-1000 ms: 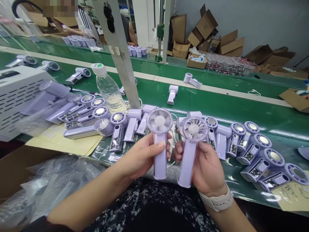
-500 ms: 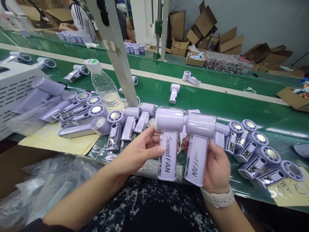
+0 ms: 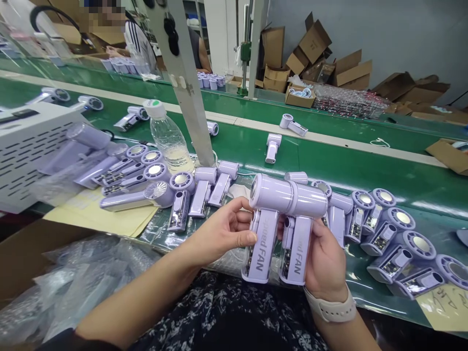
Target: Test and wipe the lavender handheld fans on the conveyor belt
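Two lilac handheld fans are held upright side by side over the bench's near edge, their round heads touching. My left hand (image 3: 234, 234) grips the left handheld fan (image 3: 263, 243) by its handle, thumb on the front. Around the handle of the right handheld fan (image 3: 300, 248) my right hand (image 3: 327, 261) is closed; its fingers are partly hidden behind. Both handles carry "Speed FAN" lettering, partly washed out by glare, and clear sides show electronics. Close by my right hand lies another lilac fan (image 3: 338, 214) on the bench.
Several fans lie in rows on both sides, such as one fan (image 3: 179, 207) at left. A water bottle (image 3: 171, 141) stands beside a metal post (image 3: 192, 92). A white vented box (image 3: 25, 151) is at left. Beyond the green belt (image 3: 234, 139) are people and cardboard boxes (image 3: 310, 36).
The two fans have turned so their clear sides show more, and their heads have come together. Both hands keep their grips. The whole view has shifted slightly.
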A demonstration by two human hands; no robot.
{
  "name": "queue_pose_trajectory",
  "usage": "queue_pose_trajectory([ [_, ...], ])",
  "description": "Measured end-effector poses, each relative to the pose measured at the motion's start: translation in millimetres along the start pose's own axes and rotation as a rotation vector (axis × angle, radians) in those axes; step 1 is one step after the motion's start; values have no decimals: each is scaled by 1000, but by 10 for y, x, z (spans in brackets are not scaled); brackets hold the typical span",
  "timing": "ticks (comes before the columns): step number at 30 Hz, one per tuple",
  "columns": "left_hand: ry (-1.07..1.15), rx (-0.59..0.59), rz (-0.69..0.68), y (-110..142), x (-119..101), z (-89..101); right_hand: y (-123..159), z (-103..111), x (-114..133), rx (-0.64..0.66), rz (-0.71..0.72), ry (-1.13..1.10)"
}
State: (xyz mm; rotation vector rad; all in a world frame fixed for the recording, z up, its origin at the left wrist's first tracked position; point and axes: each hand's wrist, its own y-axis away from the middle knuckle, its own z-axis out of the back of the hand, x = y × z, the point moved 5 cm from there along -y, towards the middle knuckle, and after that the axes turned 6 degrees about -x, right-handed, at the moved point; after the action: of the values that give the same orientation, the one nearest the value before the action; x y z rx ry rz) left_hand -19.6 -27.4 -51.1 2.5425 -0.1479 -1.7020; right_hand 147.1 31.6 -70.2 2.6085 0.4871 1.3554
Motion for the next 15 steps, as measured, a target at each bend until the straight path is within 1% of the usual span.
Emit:
queue_pose_trajectory([
  [3, -109, -6, -7, 23, -30, -11, -23, 76, 51, 29, 104, 41],
  [5, -236, -52, -66, 45, -67, -11, 2, 95, 142, 117, 234, 145],
  [6, -310, -84, -115, 56, -88, -6, 35, 86, 201, 175, 312, 232],
  [8, -422, -126, -285, 77, -144, 0, 135, 23, 317, 328, 465, 451],
  [9, -466, -120, -399, 90, -171, -3, 196, -23, 370, 415, 544, 556],
  [11, -568, -68, -667, 128, -211, -15, 314, -116, 451, 591, 695, 707],
  [13, -727, -26, -901, 162, -207, -20, 397, -173, 489, 732, 835, 775],
  [15, -892, -18, -1052, 171, -175, -17, 411, -178, 475, 803, 926, 803],
])
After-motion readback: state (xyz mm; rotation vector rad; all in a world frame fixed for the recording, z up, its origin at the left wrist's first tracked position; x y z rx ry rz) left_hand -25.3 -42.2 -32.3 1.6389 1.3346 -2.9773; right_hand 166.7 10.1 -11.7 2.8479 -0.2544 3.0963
